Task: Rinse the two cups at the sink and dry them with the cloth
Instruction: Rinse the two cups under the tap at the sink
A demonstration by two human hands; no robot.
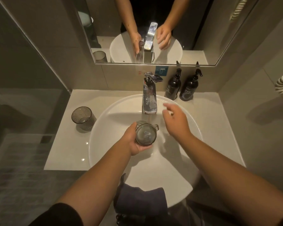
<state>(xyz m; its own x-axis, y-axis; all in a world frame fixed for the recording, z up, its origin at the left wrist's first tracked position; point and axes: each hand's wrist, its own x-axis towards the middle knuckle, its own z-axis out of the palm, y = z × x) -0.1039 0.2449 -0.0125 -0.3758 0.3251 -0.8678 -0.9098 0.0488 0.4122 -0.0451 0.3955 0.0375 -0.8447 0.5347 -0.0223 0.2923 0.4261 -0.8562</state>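
Cloth: a dark cloth [141, 199] hung over the near rim of the sink [103, 160]; soft and limp, it looked easy to bunch up in one hand.
Left hand: the left hand [134, 141] held a cup [145, 133] over the basin just below the tap [149, 98], fingers curled round its wall and its mouth facing up.
Held cup: smoky, see-through and rigid with a small side handle; it was probably light, slippery when wet, and best gripped round the wall or by the handle.
Right hand: the right hand [175, 121] hovered beside the tap, fingers loosely spread and holding nothing.
Second cup: a matching cup [83, 119] stood upright on the desk [64, 147] left of the sink, well apart from both hands.
Bottles: two dark pump bottles [180, 87] stood by the wall, right of the tap.
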